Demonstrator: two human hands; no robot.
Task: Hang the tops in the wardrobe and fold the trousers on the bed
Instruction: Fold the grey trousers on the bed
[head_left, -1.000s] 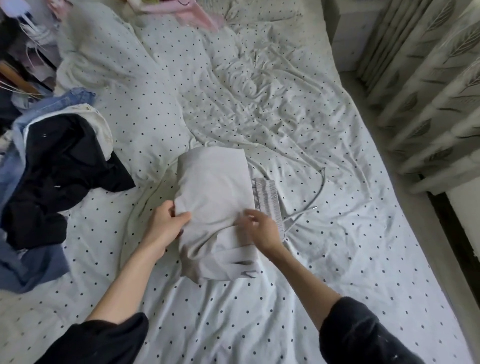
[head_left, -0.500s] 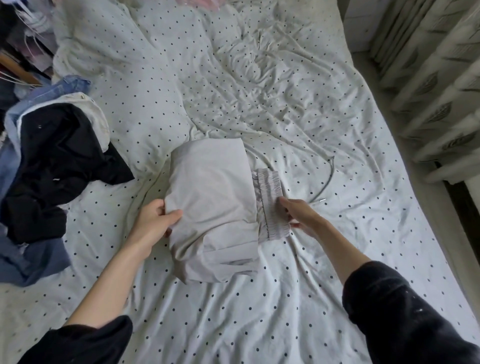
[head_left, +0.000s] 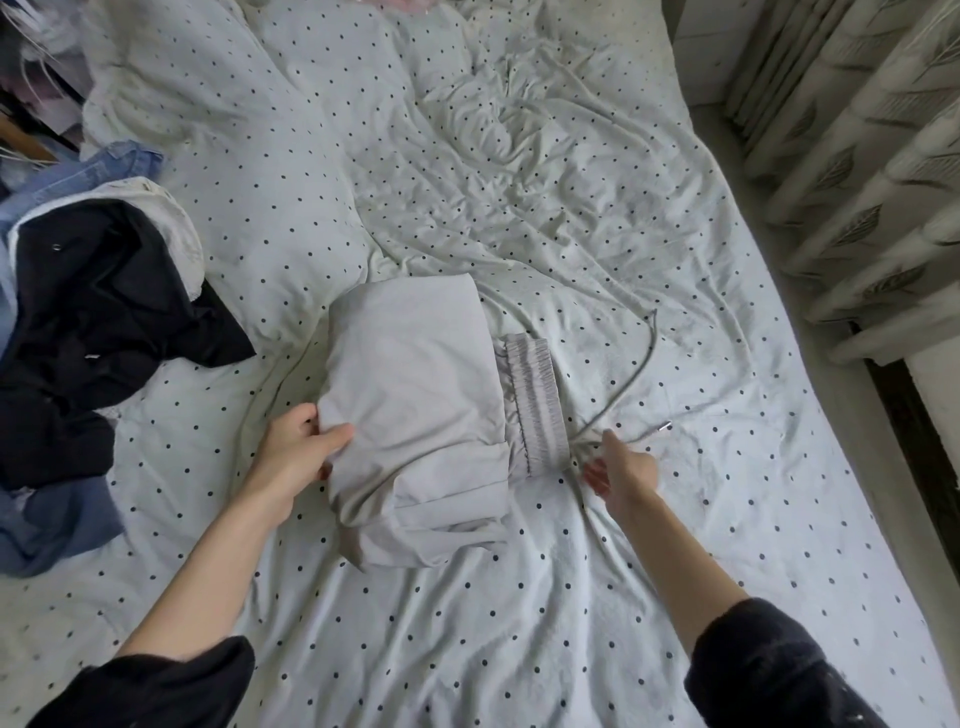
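Note:
Light grey trousers (head_left: 415, 395) lie folded into a bundle in the middle of the polka-dot bed (head_left: 519, 623). Their elastic waistband (head_left: 535, 400) sticks out on the right, and a grey drawstring (head_left: 631, 379) trails from it over the sheet. My left hand (head_left: 298, 452) grips the bundle's left edge, thumb on top. My right hand (head_left: 621, 473) is just right of the waistband at the drawstring's base, fingers pointing at the cord; whether it holds the cord is unclear.
A heap of clothes lies at the left edge of the bed: a black garment (head_left: 88, 322), blue denim (head_left: 57, 519) and something cream (head_left: 156, 208). A dotted pillow (head_left: 234, 156) sits behind the trousers. Leaf-patterned curtains (head_left: 857, 156) run along the right.
My right hand has slid off the folded bundle, past the waistband, to the drawstring on the right. The left hand has kept its grip on the left edge. The camera has moved closer.

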